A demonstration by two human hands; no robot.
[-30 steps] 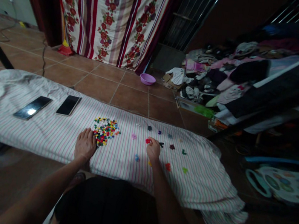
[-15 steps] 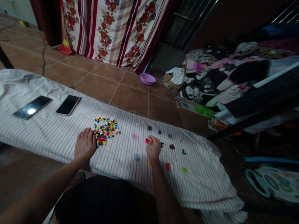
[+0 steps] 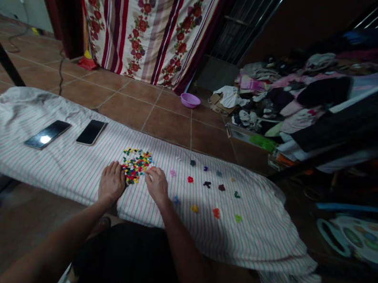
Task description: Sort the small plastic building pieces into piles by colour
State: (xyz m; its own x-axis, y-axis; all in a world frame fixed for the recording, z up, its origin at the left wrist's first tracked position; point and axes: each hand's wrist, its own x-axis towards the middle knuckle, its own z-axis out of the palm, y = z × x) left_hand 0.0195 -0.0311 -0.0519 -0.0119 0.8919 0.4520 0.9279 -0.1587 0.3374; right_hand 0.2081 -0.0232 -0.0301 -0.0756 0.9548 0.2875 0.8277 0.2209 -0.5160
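A heap of small multicoloured pieces (image 3: 135, 164) lies on the striped cloth (image 3: 72, 165). My left hand (image 3: 112, 182) rests flat at the heap's lower left edge, fingers extended, holding nothing. At the heap's right edge, my right hand (image 3: 156, 184) has thumb and forefinger brought together; anything between the fingertips is too small to make out. To its right, sorted by colour, sit several little groups, among them pink (image 3: 173, 173), red (image 3: 190, 179), black (image 3: 207, 184), brown (image 3: 222, 187), yellow (image 3: 194, 208), orange (image 3: 216, 213) and light green (image 3: 238, 218).
Two phones, one (image 3: 48, 134) farther left and another (image 3: 91, 132) nearer the heap, lie on the cloth. Beyond it on the tiled floor are a purple basin (image 3: 190, 100) and piled clothes (image 3: 277, 88). A patterned curtain (image 3: 151, 19) hangs behind.
My right hand has moved left from the red group to the heap's right edge, uncovering the red and yellow groups. My left hand stays beside the heap. The view has shifted slightly.
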